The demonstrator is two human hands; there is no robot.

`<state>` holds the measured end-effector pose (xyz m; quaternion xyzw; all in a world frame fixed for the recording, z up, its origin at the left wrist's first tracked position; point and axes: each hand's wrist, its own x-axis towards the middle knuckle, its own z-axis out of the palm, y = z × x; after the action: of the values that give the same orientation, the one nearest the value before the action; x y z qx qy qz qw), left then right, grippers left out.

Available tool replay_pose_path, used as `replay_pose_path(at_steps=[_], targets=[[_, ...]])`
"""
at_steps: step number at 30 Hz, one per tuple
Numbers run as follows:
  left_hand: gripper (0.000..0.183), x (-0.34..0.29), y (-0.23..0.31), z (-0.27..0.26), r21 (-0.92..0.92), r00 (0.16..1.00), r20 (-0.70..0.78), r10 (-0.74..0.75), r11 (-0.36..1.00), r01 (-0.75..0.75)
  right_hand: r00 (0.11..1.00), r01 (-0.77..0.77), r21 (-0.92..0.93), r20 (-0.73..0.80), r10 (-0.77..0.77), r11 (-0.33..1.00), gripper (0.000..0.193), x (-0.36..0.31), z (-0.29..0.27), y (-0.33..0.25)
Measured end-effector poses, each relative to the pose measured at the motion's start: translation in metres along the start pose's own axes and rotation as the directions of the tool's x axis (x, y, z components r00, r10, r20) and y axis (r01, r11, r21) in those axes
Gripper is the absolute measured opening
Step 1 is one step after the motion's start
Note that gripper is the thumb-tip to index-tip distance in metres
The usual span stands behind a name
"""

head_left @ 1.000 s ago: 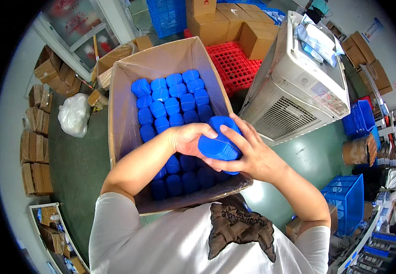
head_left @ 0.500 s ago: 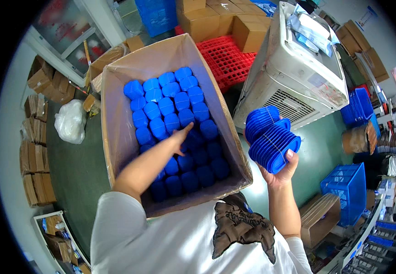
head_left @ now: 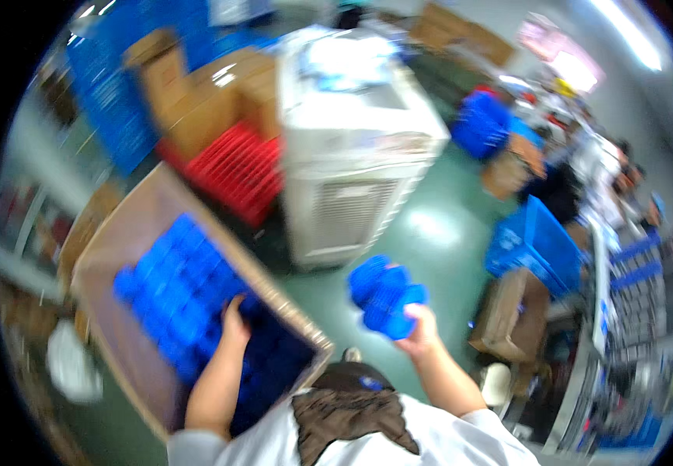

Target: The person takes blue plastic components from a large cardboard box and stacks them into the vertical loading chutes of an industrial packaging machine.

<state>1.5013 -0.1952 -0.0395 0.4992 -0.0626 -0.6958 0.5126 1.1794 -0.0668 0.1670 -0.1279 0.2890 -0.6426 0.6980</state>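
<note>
A large cardboard box [head_left: 102, 287] with a plastic liner stands at my left, tilted in the picture. Rows of blue bundles [head_left: 185, 283] fill its lit part; the near right part lies in dark shadow. My left hand [head_left: 235, 320] reaches over the bundles inside the box, and blur hides its fingers and whether it touches one. Out to the right of the box, above the floor, my right hand [head_left: 420, 332] grips banded stacks of thin blue plastic pieces [head_left: 387, 299], thumb on the near stack.
Ahead stands a white air cooler [head_left: 344, 202] with packets on top. Behind the box are a red pallet [head_left: 239, 171] with cartons [head_left: 204, 101]. At right are a blue crate [head_left: 534, 245], an open carton [head_left: 511, 314] and people [head_left: 596, 163] along a bench.
My view has swung right, so the box now sits further left and lower. My right hand still holds the blue stacks; my left hand stays over the box.
</note>
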Motion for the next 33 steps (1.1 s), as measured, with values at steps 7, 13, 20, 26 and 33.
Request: replay_pose_path(at_steps=[7, 13, 20, 26, 33], targets=[[0.071, 0.006, -0.010, 0.036, -0.048, 0.819, 0.515, -0.253, 0.945, 0.323, 1.000, 0.013, 0.127, 0.006, -0.014, 0.992, 0.083, -0.022, -0.040, -0.010], [0.066, 0.036, -0.010, 0.006, 0.101, 0.810, 0.524, -0.264, 0.963, 0.249, 0.994, 0.060, 0.143, -0.097, -0.046, 0.988, 0.081, -0.043, -0.061, -0.001], [0.065, 0.016, 0.023, 0.008, 0.155, 0.895, 0.297, -0.334, 0.941, 0.300, 0.989, 0.027, 0.174, -0.146, -0.002, 0.984, 0.080, -0.046, -0.083, -0.003], [0.064, -0.054, 0.075, -0.002, 0.045, 0.900, -0.179, -0.397, 0.911, 0.410, 0.997, 0.073, 0.263, -0.056, -0.060, 0.962, 0.079, -0.044, -0.116, -0.048], [0.050, -0.183, 0.029, 0.162, 0.180, 0.927, 0.373, -0.034, 0.983, -0.036, 0.987, 0.163, 0.288, -0.055, -0.154, 0.944, 0.083, -0.055, -0.207, -0.149]])
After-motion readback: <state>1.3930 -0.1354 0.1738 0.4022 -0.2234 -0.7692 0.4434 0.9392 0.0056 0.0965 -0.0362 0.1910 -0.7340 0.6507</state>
